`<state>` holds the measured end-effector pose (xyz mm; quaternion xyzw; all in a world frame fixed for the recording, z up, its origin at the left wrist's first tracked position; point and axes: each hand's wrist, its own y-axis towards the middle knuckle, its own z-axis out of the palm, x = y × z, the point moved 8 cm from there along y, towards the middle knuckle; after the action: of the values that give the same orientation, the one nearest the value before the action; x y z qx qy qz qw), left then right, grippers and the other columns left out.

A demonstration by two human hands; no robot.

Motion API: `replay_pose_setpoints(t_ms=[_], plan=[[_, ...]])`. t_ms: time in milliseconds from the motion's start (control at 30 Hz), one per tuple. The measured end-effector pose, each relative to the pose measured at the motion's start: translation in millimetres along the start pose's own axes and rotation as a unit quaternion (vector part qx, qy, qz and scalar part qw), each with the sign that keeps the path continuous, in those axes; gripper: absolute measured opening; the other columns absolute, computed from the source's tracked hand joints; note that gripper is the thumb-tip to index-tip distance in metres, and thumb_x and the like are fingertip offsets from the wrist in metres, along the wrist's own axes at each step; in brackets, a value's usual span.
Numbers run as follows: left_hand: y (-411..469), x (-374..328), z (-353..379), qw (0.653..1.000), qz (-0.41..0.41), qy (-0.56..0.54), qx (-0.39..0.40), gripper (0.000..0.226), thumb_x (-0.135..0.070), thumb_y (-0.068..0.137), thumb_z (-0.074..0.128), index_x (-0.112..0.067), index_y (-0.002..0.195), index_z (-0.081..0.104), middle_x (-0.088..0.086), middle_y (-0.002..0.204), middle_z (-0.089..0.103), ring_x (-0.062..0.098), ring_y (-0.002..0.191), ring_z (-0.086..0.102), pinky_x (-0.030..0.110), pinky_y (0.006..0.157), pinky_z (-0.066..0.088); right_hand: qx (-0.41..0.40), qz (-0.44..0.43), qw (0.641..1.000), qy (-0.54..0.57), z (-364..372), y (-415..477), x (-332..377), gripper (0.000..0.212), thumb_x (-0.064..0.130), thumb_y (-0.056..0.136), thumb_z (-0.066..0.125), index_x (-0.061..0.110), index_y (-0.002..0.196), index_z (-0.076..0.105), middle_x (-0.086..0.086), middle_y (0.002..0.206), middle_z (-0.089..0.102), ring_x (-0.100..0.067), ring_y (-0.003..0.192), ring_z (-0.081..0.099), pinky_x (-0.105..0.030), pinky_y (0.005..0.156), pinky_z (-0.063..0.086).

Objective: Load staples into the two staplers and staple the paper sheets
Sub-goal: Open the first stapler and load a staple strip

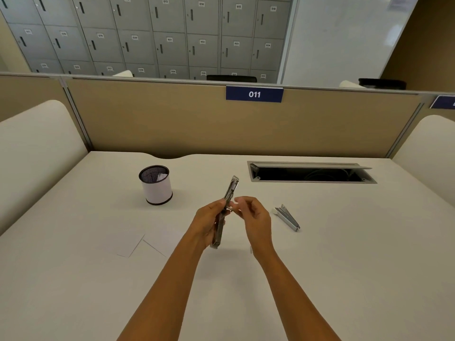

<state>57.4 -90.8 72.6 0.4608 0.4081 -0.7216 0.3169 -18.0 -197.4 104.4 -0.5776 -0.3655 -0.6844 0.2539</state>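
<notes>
Head view: stapler (232, 190) amid left hand (209, 223) fingers (219, 205), right hand (254, 216) fingers (243, 202) alongside.

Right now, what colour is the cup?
The cup is white with black rims, seen best in the head view.

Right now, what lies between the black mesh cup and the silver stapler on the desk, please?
Head view: the left hand gripping a dark opened metal stapler, and the right hand.

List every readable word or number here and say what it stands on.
"011": blue sign on the desk partition.
"012" to "016", "020" to "024": small locker door labels, faintly legible.
Other locker labels: too blurred.
Second blue sign: cut off.
</notes>
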Motion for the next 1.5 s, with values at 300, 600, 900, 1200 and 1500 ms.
replay_pose_setpoints(t_ms=[300, 600, 900, 1200, 1500], plan=[[-16, -27, 10, 0.980, 0.158, 0.117, -0.032, 0.027, -0.022, 0.091, 0.054, -0.014, 0.114, 0.065, 0.001, 0.096, 0.069, 0.009, 0.083, 0.060, 0.015, 0.073, 0.051, -0.042, 0.284, 0.884, 0.369, 8, -1, -23, 0.017, 0.013, 0.093, 0.051, 0.003, 0.097, 0.063, -0.014, 0.092, 0.066, -0.021, 0.084, 0.067, -0.028, 0.069, 0.059], [-41, -64, 41, 0.857, 0.304, 0.409, -0.080, 0.028, -0.016, 0.093, 0.051, -0.016, 0.118, 0.063, 0.005, 0.117, 0.067, 0.018, 0.109, 0.055, 0.028, 0.100, 0.042, -0.030, 0.378, 0.757, 0.532, 40, -14, -18, 0.021, 0.004, 0.093, 0.045, -0.004, 0.082, 0.061, -0.017, 0.062, 0.068, -0.021, 0.055, 0.068, -0.023, 0.047, 0.055], [-46, -68, 48, 0.783, 0.339, 0.514, -0.080, 0.033, -0.021, 0.093, 0.047, -0.016, 0.124, 0.058, 0.004, 0.124, 0.063, 0.019, 0.114, 0.053, 0.026, 0.100, 0.039, -0.047, 0.374, 0.774, 0.508, 35, -9, -21, 0.023, 0.004, 0.094, 0.044, -0.004, 0.081, 0.061, -0.015, 0.056, 0.067, -0.018, 0.047, 0.066, -0.022, 0.046, 0.055], [-38, -64, 55, 0.695, 0.337, 0.634, -0.029, 0.034, -0.027, 0.093, 0.046, -0.023, 0.126, 0.055, -0.002, 0.127, 0.061, 0.016, 0.113, 0.051, 0.024, 0.093, 0.034, -0.068, 0.391, 0.771, 0.498, 34, -10, -38, 0.019, 0.004, 0.095, 0.044, -0.005, 0.087, 0.059, -0.017, 0.082, 0.061, -0.020, 0.072, 0.059, -0.024, 0.046, 0.056], [-31, -68, 57, 0.670, 0.200, 0.713, -0.060, 0.013, -0.017, 0.090, 0.053, -0.010, 0.087, 0.064, 0.009, 0.096, 0.070, 0.021, 0.084, 0.059, 0.028, 0.079, 0.042, -0.072, 0.441, 0.720, 0.531, 42, -21, -48, 0.024, 0.001, 0.095, 0.039, -0.005, 0.083, 0.059, -0.019, 0.068, 0.064, -0.021, 0.068, 0.058, -0.023, 0.070, 0.053]])
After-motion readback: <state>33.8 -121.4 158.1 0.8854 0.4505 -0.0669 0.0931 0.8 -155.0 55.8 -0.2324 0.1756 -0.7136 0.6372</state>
